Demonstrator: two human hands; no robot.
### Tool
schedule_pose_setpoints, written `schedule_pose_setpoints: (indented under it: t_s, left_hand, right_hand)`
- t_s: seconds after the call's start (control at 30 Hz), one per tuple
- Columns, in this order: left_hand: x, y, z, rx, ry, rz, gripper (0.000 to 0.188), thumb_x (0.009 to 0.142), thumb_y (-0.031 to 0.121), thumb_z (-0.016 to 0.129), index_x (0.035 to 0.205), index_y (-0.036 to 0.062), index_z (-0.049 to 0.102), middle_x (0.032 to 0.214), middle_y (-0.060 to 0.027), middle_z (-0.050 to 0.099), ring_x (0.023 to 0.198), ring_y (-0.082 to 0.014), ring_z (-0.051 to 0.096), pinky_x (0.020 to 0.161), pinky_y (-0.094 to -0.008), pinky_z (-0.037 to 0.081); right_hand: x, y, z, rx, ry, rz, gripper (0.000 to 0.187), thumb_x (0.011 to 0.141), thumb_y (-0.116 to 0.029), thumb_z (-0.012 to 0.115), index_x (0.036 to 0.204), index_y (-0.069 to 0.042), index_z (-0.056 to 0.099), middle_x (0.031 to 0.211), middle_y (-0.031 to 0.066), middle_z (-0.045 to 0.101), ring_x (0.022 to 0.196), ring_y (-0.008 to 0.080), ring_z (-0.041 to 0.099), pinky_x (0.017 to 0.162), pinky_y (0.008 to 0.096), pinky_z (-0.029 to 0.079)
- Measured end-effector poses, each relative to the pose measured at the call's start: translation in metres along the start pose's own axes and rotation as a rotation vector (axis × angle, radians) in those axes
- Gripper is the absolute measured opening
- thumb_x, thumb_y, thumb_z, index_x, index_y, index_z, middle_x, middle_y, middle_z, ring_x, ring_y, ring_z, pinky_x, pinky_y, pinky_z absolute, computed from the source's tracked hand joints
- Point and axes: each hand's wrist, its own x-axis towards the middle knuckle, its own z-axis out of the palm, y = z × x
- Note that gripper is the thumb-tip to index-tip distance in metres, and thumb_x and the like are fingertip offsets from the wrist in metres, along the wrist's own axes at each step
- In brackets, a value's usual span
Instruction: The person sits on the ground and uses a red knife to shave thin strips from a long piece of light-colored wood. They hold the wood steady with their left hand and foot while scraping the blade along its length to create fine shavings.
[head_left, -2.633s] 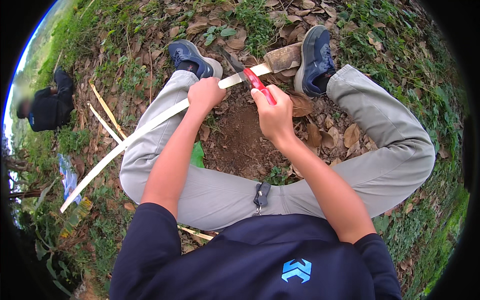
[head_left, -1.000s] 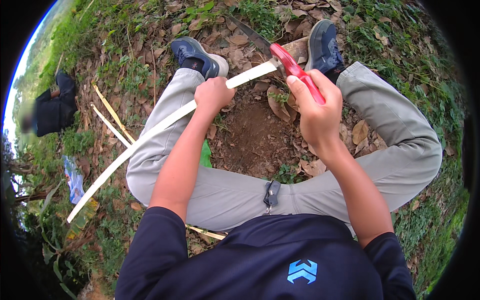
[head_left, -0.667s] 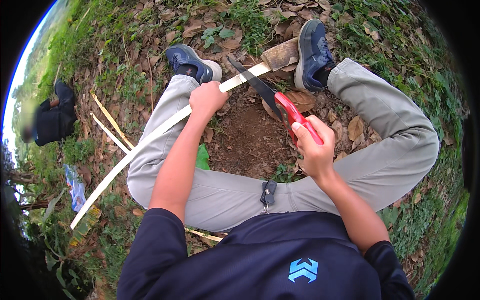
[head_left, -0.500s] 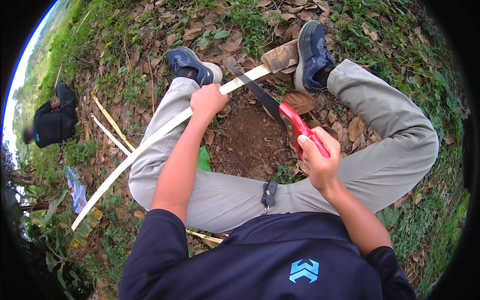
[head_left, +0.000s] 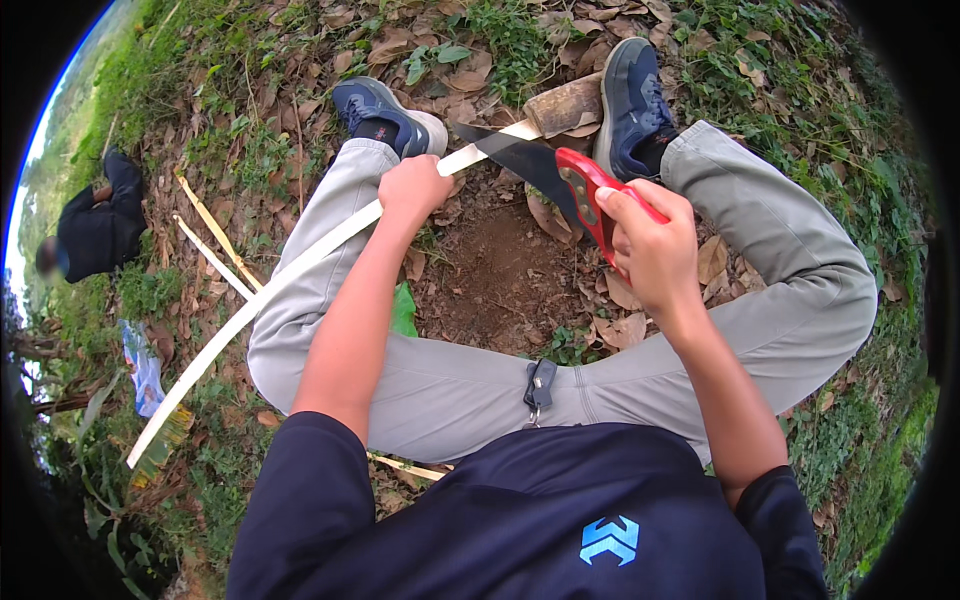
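A long pale strip, looking like split bamboo or wood (head_left: 250, 305), runs from the lower left up across my left shin. My left hand (head_left: 413, 187) is wrapped round it near its far end. That end rests against a short, bark-brown wooden block (head_left: 565, 105) lying between my shoes. In my right hand (head_left: 655, 235) is the red handle of a hand saw with a dark tapering blade (head_left: 540, 170). The blade lies across the strip between my left hand and the block, its tip past the strip's far side. Its teeth are too small to make out.
My blue shoes (head_left: 630, 110) flank the strip's far end. Thin split strips (head_left: 218, 232) and a clear-blue plastic bag (head_left: 145, 375) lie to the left. Another person in dark clothes (head_left: 105, 220) sits farther left. Dry leaves cover the ground around bare soil (head_left: 500, 265).
My right hand has moved away from my body with the saw, and the blade now lies flatter across the strip. My left hand keeps its hold, with only a slight shift.
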Motion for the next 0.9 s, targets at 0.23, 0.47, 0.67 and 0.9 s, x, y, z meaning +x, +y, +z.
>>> schedule_pose_setpoints:
  t_s: [0.23, 0.47, 0.67, 0.9]
  left_hand:
    - [-0.003, -0.003, 0.001, 0.039, -0.008, -0.011, 0.032, 0.088, 0.034, 0.060, 0.107, 0.0139, 0.077, 0.104, -0.0158, 0.077, 0.099, -0.0359, 0.074, 0.086, -0.0482, 0.058]
    - [-0.017, 0.004, -0.009, 0.001, 0.054, 0.014, 0.033, 0.089, 0.036, 0.060, 0.106, 0.0139, 0.077, 0.102, -0.0160, 0.076, 0.097, -0.0361, 0.074, 0.086, -0.0485, 0.058]
    - [-0.016, -0.002, -0.008, -0.002, 0.032, -0.006, 0.032, 0.090, 0.036, 0.060, 0.106, 0.0144, 0.076, 0.101, -0.0151, 0.076, 0.097, -0.0369, 0.073, 0.086, -0.0482, 0.058]
    - [-0.017, 0.009, -0.016, -0.014, 0.049, 0.001, 0.031, 0.089, 0.035, 0.059, 0.102, 0.0133, 0.077, 0.099, -0.0167, 0.076, 0.094, -0.0381, 0.073, 0.084, -0.0497, 0.058]
  right_hand:
    - [-0.031, 0.044, -0.007, 0.150, -0.007, -0.027, 0.026, 0.098, -0.017, 0.065, 0.076, -0.003, 0.059, 0.061, -0.0013, 0.052, 0.052, 0.0053, 0.045, 0.046, 0.0248, 0.032]
    - [-0.029, 0.037, -0.026, 0.499, 0.015, 0.151, 0.027, 0.099, -0.018, 0.065, 0.076, -0.009, 0.053, 0.055, -0.0063, 0.038, 0.042, 0.0047, 0.032, 0.042, 0.0265, 0.030]
    - [0.018, 0.023, -0.063, 0.499, -0.080, 0.237, 0.030, 0.096, -0.024, 0.067, 0.074, -0.011, 0.052, 0.055, -0.0065, 0.037, 0.041, 0.0043, 0.032, 0.044, 0.0290, 0.034]
    - [-0.055, 0.018, -0.004, -0.329, -0.043, -0.411, 0.020, 0.093, -0.014, 0.073, 0.086, -0.002, 0.059, 0.066, 0.0147, 0.057, 0.052, 0.0264, 0.059, 0.052, 0.0384, 0.044]
